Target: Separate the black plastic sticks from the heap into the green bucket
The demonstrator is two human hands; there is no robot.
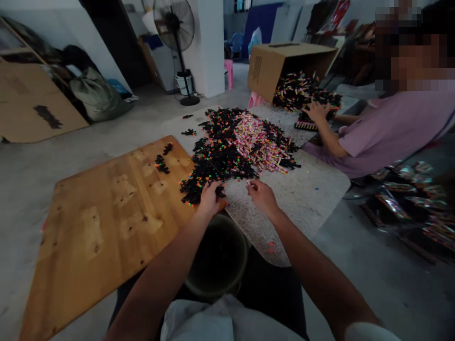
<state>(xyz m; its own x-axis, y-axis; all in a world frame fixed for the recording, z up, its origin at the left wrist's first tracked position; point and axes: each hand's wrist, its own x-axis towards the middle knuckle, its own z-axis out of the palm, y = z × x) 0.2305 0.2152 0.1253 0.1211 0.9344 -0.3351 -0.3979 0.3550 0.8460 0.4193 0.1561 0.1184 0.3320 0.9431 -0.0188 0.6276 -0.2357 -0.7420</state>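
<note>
The black pieces are dotted with orange, green and blue, the sticks are tinted pink, white and yellow, the honey-brown board is marked with dark knots, the table is speckled grey, and a co-worker's shirt is coloured mauve.

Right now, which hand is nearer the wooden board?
Left. The left hand is by the right-hand edge of the wooden board; the right hand is farther off, over the grey table.
</note>
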